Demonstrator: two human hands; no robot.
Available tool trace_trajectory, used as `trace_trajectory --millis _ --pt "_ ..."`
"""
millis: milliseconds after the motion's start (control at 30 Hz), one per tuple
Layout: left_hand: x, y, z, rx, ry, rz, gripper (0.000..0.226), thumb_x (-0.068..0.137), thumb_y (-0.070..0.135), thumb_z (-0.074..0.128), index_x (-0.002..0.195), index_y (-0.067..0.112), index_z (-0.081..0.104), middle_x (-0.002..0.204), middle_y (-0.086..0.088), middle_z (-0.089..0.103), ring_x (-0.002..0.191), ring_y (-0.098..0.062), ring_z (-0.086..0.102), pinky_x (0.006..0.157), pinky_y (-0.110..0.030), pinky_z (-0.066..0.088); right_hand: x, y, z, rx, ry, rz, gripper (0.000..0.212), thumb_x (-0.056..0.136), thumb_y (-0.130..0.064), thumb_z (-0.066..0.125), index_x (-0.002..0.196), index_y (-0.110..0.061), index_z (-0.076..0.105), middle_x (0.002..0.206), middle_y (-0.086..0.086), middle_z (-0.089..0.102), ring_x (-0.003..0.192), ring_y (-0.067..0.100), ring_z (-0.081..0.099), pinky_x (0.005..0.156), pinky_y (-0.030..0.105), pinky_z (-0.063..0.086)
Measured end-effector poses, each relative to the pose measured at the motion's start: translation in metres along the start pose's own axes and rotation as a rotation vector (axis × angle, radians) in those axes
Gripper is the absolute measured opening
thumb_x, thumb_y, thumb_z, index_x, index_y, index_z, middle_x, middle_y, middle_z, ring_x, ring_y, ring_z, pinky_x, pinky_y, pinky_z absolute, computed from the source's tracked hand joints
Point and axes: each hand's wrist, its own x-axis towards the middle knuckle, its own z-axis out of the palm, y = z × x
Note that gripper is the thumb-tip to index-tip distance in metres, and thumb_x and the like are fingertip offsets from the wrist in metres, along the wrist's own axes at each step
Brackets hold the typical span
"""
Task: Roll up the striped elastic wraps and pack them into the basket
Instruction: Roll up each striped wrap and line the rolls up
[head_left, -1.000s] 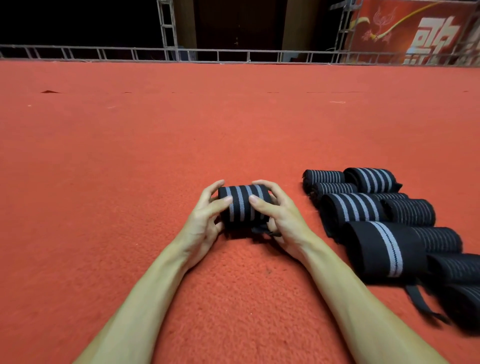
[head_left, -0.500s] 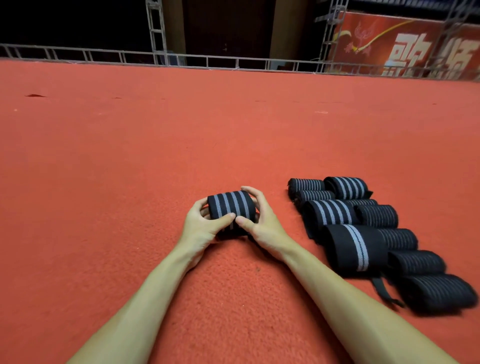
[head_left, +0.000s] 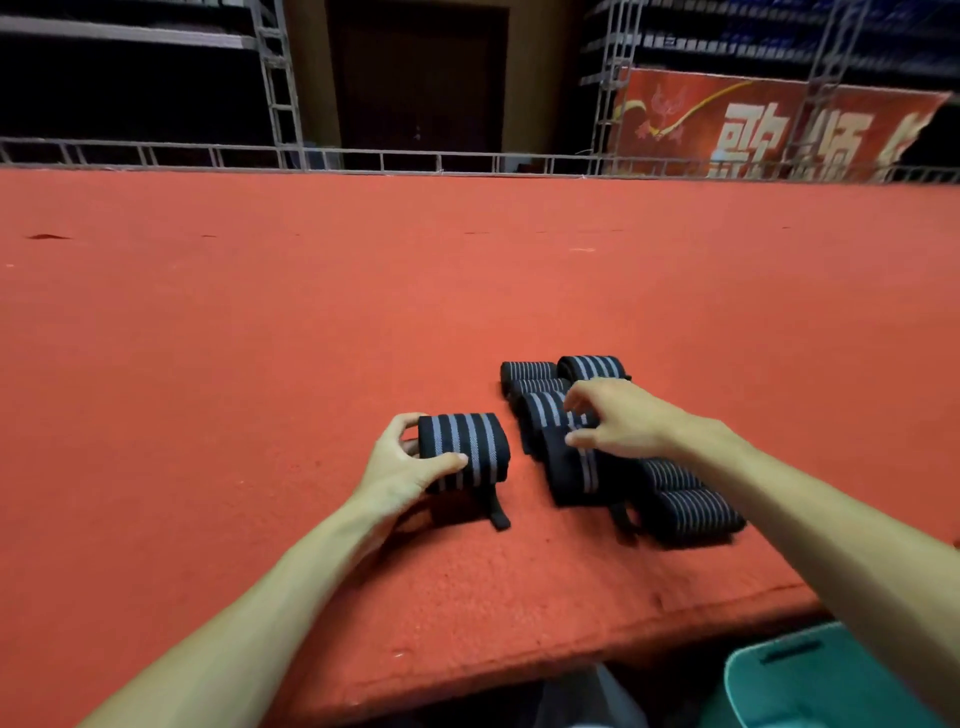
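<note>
Red carpet (head_left: 208, 415) covers the whole platform, and its front edge sits right under the camera. Below that edge, bottom right, a corner of the teal basket (head_left: 779, 675) shows. It's lower than the carpet and well apart from the wraps, and I can't see anything in the bit that's in view.

Further in, the left hand (head_left: 405, 462) grips one rolled wrap (head_left: 462, 452) from its left end, with the thumb across the front and the fingers curled round the back. The roll is resting on the carpet. A short black strap tail (head_left: 498, 514) pokes out from underneath toward the camera.

Just beside it, the right hand (head_left: 618, 421) hovers over the pile of rolled wraps (head_left: 685, 504). Its fingers are spread and loosely bent, holding nothing. I can't tell if the fingertips touch the roll below. The pile is roughly two rows, with the rolls touching each other.

Handling-wise, my guess is they're light, soft and squishy, not fragile and not slippery. Elastic does want to spring open, though. I'd grab across the round body, thumb on one side and fingers on the other, and pin the loose end rather than lift by the tail.

Way at the back, a metal railing (head_left: 467, 156) runs along the far edge, with a red banner (head_left: 753, 124) behind it.
</note>
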Motion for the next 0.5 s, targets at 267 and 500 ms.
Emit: trace_trajectory --millis 267,500 --pt "-0.021 -0.022 0.026 0.057 0.016 0.049 0.049 0.071 -0.001 0.079 0.106 0.022 0.055 0.102 0.003 0.066 0.088 -0.001 0.064 0.069 -0.010 0.050 -0.006 0.019 0.018 -0.134 -0.153 0.064 0.072 0.082 -0.045 0.067 0.144 -0.021 0.039 0.137 0.010 0.039 0.131 0.030 0.030 0.107 0.046 0.027" --pt "-0.017 -0.026 0.025 0.065 0.020 0.069 0.046 0.071 0.004 0.080 0.104 0.022 0.054 0.102 0.004 0.066 0.092 -0.005 0.064 0.079 -0.018 0.050 -0.003 0.009 0.011 -0.246 -0.261 0.049 0.074 0.067 -0.052 0.077 0.124 -0.024 0.038 0.123 0.005 0.054 0.116 0.027 0.038 0.094 0.043 0.027"
